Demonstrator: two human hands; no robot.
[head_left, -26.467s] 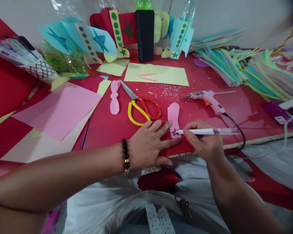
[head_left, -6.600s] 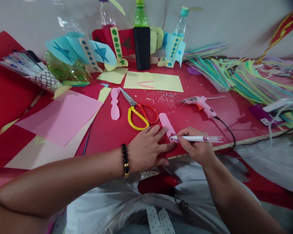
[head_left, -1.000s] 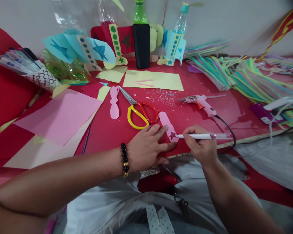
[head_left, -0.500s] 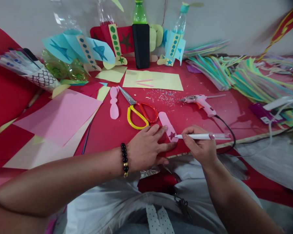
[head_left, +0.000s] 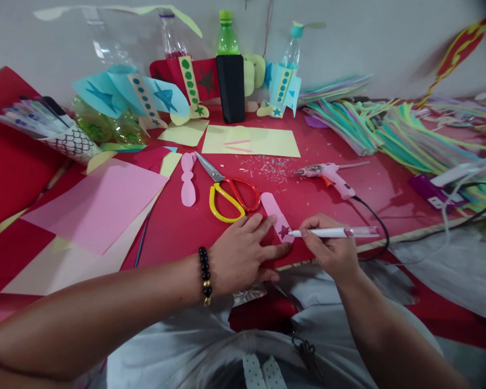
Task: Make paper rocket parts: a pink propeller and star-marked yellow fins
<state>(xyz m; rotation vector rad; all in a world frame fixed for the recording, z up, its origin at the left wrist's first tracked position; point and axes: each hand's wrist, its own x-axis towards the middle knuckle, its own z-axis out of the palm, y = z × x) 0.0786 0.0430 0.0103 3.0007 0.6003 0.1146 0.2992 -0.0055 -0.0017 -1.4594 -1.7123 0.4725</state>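
A pink paper strip (head_left: 272, 207) with a rounded end lies near the table's front edge, a dark red star drawn on its lower part. My left hand (head_left: 243, 249) rests flat with fingers spread, the fingertips pressing the strip's left side. In my right hand (head_left: 332, 249) is a white marker pen (head_left: 328, 233), its tip touching the star's right side. Beyond my left fingers lie scissors (head_left: 230, 197) with one yellow and one red handle. Left of them is a pink paper cutout (head_left: 188, 181) with rounded lobes.
A pink glue gun (head_left: 328, 177) with a black cord lies at right. Coloured pipe cleaners (head_left: 348, 127) are heaped behind it. Decorated bottles (head_left: 229, 40) stand along the wall. Pink paper (head_left: 101, 202) and a pen holder (head_left: 75, 140) sit at left; paper scraps (head_left: 271, 167) litter the middle.
The camera view has tilted up slightly, so the table things appear lower. Both hands keep nearly the same place on the strip; the pen tip stays at the star.
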